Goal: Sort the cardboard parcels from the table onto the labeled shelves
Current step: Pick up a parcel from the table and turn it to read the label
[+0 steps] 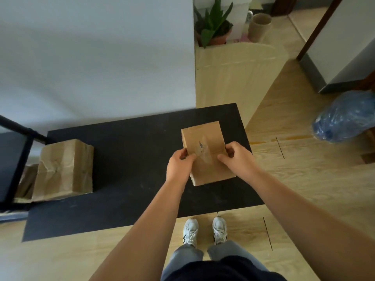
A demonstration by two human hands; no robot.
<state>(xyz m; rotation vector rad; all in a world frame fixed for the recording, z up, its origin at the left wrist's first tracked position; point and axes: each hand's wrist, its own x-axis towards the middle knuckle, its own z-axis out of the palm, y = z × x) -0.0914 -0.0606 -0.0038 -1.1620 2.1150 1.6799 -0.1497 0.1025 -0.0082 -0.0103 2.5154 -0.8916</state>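
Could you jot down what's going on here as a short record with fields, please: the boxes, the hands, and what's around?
surface: black table
held parcel: small cardboard box, taped on top, at the table's right end
left hand: gripping the box's left edge
right hand: gripping the box's right edge
other parcel: crumpled cardboard box at the table's left end
shelving: black frame at far left
background: potted plant

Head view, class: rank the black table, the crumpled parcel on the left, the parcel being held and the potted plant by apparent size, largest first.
1. black table
2. crumpled parcel
3. held parcel, slightly smaller
4. potted plant; farther away, so unsure
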